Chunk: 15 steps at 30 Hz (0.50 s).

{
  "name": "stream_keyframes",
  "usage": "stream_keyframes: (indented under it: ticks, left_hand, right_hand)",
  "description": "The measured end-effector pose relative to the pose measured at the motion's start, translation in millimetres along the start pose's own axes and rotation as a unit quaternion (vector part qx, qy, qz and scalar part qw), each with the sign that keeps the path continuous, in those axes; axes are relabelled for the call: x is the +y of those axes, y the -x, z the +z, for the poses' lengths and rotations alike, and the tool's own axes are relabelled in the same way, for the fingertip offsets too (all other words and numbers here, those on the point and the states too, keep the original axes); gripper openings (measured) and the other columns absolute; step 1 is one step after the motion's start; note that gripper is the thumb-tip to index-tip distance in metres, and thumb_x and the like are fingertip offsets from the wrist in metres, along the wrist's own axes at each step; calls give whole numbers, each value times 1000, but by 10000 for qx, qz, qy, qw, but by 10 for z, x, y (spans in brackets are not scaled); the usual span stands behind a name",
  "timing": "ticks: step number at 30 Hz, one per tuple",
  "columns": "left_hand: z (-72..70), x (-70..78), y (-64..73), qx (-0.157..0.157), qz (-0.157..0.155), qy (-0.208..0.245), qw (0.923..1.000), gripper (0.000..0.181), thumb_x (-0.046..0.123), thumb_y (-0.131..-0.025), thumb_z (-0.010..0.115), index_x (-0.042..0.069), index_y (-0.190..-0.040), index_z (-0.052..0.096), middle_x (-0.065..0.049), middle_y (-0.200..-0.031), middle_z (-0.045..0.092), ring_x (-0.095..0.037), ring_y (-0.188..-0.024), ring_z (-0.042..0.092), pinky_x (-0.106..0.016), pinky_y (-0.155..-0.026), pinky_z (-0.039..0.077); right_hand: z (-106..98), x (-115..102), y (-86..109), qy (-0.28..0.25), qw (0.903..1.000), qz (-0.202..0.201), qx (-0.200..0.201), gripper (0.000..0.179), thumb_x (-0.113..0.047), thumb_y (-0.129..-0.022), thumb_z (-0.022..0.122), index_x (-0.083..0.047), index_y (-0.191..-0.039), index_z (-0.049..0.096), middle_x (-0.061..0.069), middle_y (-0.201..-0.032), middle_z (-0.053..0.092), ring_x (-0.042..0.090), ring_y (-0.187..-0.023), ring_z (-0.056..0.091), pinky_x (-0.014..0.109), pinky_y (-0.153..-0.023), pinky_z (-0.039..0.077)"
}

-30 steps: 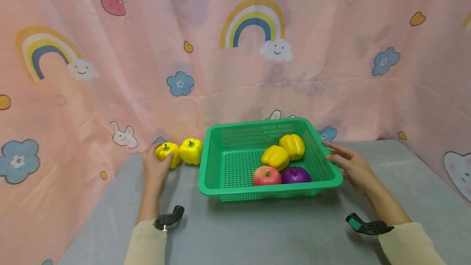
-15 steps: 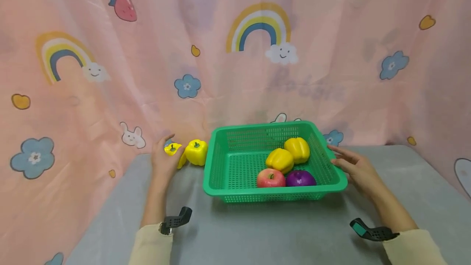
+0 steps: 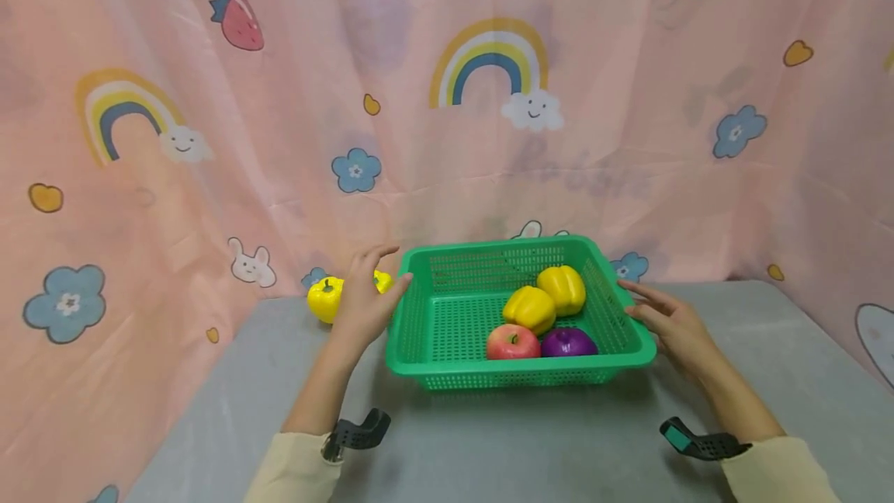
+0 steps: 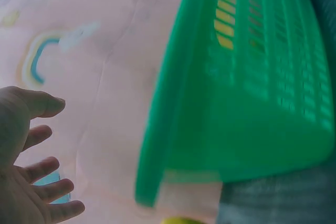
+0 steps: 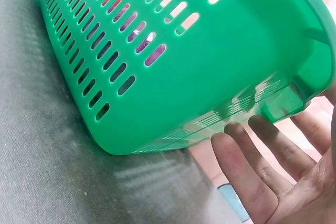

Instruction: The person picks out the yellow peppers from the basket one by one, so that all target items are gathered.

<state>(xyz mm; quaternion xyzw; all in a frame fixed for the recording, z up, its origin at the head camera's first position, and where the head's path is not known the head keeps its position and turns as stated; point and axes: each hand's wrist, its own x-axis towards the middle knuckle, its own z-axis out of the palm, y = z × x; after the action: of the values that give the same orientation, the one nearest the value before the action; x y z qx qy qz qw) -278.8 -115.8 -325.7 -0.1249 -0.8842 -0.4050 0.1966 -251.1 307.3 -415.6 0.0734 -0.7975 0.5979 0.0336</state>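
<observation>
A green plastic basket [image 3: 450,368] with slotted sides sits on the table. My left hand [image 3: 363,305] is raised at its left rim, fingers spread and holding nothing. In the left wrist view there is a gap between the left hand [image 4: 31,171] and the basket wall [image 4: 236,135]. My right hand [image 3: 673,332] rests against the right rim, its straight fingers [image 5: 239,169] lying along the outside below the edge. Two bright yellow bell peppers [image 3: 324,299] stand left of the basket, one mostly hidden behind the left hand.
Inside the basket's right half lie two deeper-yellow bell peppers [image 3: 529,309], a red apple [image 3: 513,342] and a round purple vegetable [image 3: 569,342]. The grey table [image 3: 503,449] meets a pink patterned curtain [image 3: 279,138] right behind the basket.
My left hand has left the yellow bell pepper it was around and moved right to the basket's left rim. Both outside peppers stay on the table. The right hand keeps its place.
</observation>
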Motion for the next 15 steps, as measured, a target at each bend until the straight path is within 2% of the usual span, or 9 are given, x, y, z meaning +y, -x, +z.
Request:
stream_keyframes:
  ticks: [5,8,12,15]
  left_hand:
    - [152,231,-69,-255,223,-150,9993,46,29,-89,68,20,-131,54,-5,-137,45,-27,-126,47,-50,-102,44]
    - [266,331,-125,-554,318,-235,9977,47,30,-89,67,19,-133,53,-6,-138,45,-28,-127,47,-50,-103,44]
    - [383,403,-168,-956,186,-445,9942,48,33,-90,65,19,-134,52,-7,-142,44,-28,-128,47,-50,-102,45]
    - [456,426,-185,-1181,71,-561,9914,49,35,-90,65,18,-135,52,-8,-143,44,-28,-128,47,-48,-101,45]
  right_hand:
    - [-28,21,-28,-350,9993,-23,-105,53,-30,-100,49,-17,-149,34,35,-150,20,-8,-95,61,27,-68,58]
    - [-62,38,-19,-447,9989,14,-117,53,-28,-100,49,-18,-149,34,34,-152,16,-10,-97,60,24,-68,57]
    - [-76,56,-31,-512,9985,29,-172,53,-29,-100,50,-19,-150,34,34,-153,11,-11,-97,59,21,-67,56]
    - [-59,71,-48,-682,9974,7,-215,53,-28,-99,52,-18,-149,35,18,-152,30,-8,-93,62,21,-65,56]
